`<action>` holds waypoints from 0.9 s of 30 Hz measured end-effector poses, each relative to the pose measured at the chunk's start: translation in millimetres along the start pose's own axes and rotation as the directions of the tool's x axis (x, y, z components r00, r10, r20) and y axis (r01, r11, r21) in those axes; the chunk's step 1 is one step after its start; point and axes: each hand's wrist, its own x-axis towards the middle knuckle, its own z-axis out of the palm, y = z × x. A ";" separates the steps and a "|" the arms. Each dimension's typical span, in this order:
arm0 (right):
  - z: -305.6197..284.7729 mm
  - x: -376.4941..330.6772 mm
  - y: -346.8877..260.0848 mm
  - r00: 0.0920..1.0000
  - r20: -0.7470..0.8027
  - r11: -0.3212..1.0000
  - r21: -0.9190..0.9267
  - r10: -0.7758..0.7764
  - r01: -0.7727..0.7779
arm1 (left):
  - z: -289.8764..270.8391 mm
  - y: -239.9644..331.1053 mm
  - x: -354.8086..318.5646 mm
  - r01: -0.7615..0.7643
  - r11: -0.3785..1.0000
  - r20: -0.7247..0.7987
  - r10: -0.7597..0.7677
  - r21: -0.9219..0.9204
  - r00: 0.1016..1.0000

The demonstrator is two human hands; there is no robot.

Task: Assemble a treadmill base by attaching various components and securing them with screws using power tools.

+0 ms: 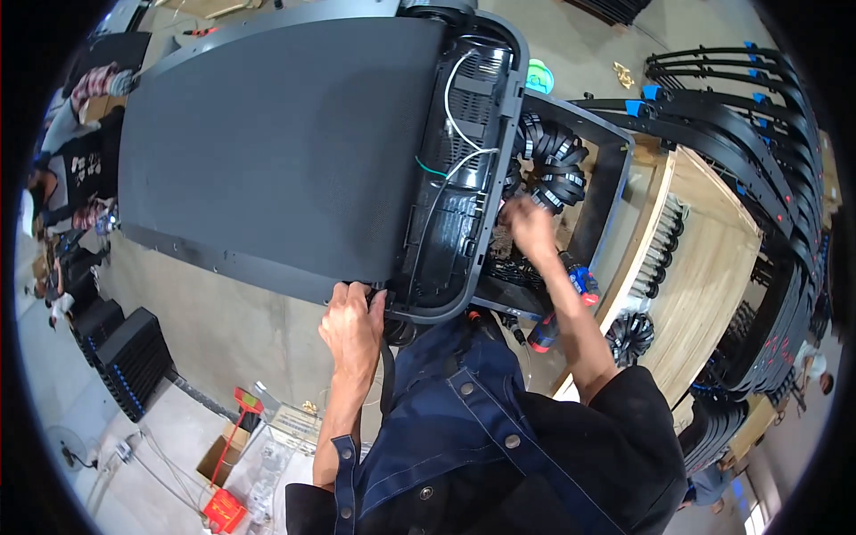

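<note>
In front of me lies a treadmill deck with a wide black running belt [285, 152]. At its right end the motor bay [459, 169] is uncovered, and a white cable [450, 107] and a short green wire run across it. My left hand [349, 328] is closed at the deck's near edge, beside the bay's corner, with a dark part at its fingertips that I cannot make out. To the right, my right hand [530, 227] reaches into a dark bin [611, 183] among bundled black cables [557, 169]. Its fingers are blurred and partly hidden.
A blue and red power drill [578, 278] lies at the bin's near side. Further right stand a wooden crate [713, 241] and a rack of curved black frames [758, 152]. Stacked black parts [134, 357] are at the left, with people working beyond the deck.
</note>
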 end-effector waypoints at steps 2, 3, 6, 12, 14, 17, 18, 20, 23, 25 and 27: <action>18.5 -30.5 53.4 0.998 0.005 0.876 -0.479 0.068 -0.058 | 2.6 -0.1 4.8 -0.038 0.999 0.058 0.037 0.010 0.998; 27.5 -36.7 61.8 0.991 0.010 0.830 -0.548 0.131 -0.105 | 1.3 -2.8 4.8 -0.042 0.999 0.055 0.041 0.029 0.998; 51.8 -37.8 109.6 0.968 -0.176 0.811 -0.529 0.181 -0.248 | -0.9 -4.5 4.5 -0.103 0.995 0.050 0.103 0.000 0.993; 54.9 -56.1 105.9 0.943 -0.214 0.872 -0.370 0.254 -0.319 | -0.1 -21.7 2.5 -0.100 0.990 0.037 0.104 -0.100 0.994; 52.1 -61.3 111.9 0.937 -0.258 0.925 -0.238 0.234 -0.296 | -0.3 -27.3 3.3 -0.142 0.982 0.047 0.148 -0.122 0.988; 42.0 -73.5 111.8 0.911 -0.355 0.946 -0.160 0.211 -0.281 | 1.3 -34.7 4.4 -0.209 0.951 0.027 0.221 -0.230 0.975; 35.7 -75.4 107.7 0.968 -0.170 0.879 -0.411 0.186 -0.241 | 6.9 -43.5 4.2 -0.269 0.907 -0.054 0.266 -0.325 0.962; 21.9 -77.5 99.6 0.964 0.043 0.759 -0.626 0.263 -0.179 | 13.2 -56.3 5.9 -0.351 0.811 -0.136 0.327 -0.468 0.935; -12.1 -78.0 -1.8 0.991 -0.090 0.957 -0.284 -0.094 0.065 | 11.6 -85.2 12.2 -0.374 0.715 -0.217 0.307 -0.590 0.927; -50.9 -86.7 -91.7 0.777 -0.383 0.864 -0.288 -0.499 0.413 | 11.7 -106.4 27.5 -0.492 0.698 -0.347 0.353 -0.521 0.869; -98.2 -110.0 -177.5 0.608 -0.592 0.835 -0.236 -0.529 0.496 | 4.1 -114.2 41.8 -0.442 0.737 -0.338 0.301 -0.511 0.892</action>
